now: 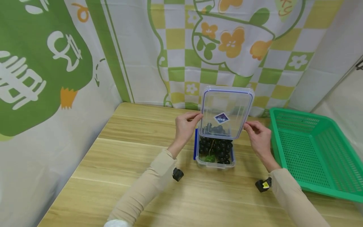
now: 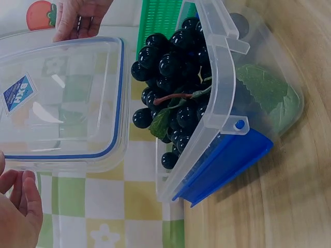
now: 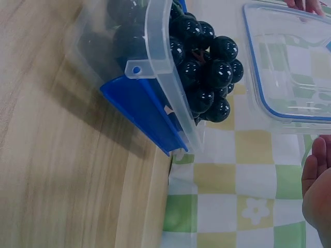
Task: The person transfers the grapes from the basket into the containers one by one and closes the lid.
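Observation:
A clear plastic lid with a blue seal and a diamond-shaped label is held up on edge, tilted, above the far part of a clear food container. My left hand pinches the lid's left edge between thumb and fingers. At the lid's lower right edge, my right hand pinches it the same way. Inside the container lies a bunch of dark grapes with a brown stem and a green leaf. Some grapes rise above the rim. A blue side flap hangs folded down from the container.
To the right stands a green perforated basket, close to my right forearm. The wooden table carries everything, and a checked, printed cloth hangs behind its far edge. Small black devices show near both wrists.

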A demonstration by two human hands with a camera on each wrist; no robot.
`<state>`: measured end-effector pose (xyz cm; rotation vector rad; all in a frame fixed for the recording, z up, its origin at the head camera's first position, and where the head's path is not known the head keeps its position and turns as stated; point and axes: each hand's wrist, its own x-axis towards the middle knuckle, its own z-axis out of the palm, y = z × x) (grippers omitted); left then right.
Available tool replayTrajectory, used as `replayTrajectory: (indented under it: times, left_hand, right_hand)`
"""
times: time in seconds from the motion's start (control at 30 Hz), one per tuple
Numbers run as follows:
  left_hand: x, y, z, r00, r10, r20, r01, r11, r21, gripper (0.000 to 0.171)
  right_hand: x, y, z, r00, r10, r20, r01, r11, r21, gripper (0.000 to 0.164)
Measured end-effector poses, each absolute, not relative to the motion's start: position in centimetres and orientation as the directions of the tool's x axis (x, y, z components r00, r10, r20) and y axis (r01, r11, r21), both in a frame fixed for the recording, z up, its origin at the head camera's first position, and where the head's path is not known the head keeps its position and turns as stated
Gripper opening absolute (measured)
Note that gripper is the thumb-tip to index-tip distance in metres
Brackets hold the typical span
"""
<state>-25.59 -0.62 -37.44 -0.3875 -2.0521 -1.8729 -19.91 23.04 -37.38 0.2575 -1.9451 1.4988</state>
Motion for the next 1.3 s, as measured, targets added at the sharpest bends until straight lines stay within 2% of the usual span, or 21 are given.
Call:
replayTrajectory:
  times: [0.27, 0.43, 0.53, 0.8, 1.0, 1.3]
  left_hand:
    - [-25.6, -0.5, -37.2, -0.922, -0.056, 0.383, 0.377, 0.096, 0.921, 0.021]
    - [-25.7, -0.4, -37.4, -0.943, -0.063, 0.327, 0.317, 0.124, 0.94, 0.02]
    - [-25.8, -0.4, -37.6, -0.961, -0.062, 0.27, 0.258, 0.156, 0.954, 0.02]
    - [-26.0, -0.3, -39.0, -0.985, -0.034, 0.167, 0.153, 0.252, 0.956, 0.022]
    - [-25.6, -0.5, -40.3, -0.998, 0.023, 0.053, 0.057, 0.39, 0.919, 0.027]
    - [-25.5, -0.6, -41.9, -0.998, 0.055, 0.023, 0.049, 0.541, 0.839, 0.034]
  right_hand:
    - [-19.7, 22.7, -36.7, -0.8, 0.254, 0.543, -0.457, 0.329, -0.827, 0.014]
    - [-19.9, 23.0, -37.2, -0.868, 0.275, 0.414, -0.343, 0.271, -0.899, 0.019]
    - [-20.4, 23.6, -38.3, -0.903, 0.269, 0.336, -0.259, 0.284, -0.923, 0.023]
    - [-20.9, 24.4, -40.7, -0.942, 0.227, 0.249, -0.146, 0.391, -0.909, 0.031]
    - [-20.7, 24.4, -41.9, -0.967, 0.227, 0.115, 0.013, 0.493, -0.87, 0.039]
    - [-20.4, 24.2, -43.1, -0.984, 0.177, -0.019, 0.11, 0.52, -0.847, 0.042]
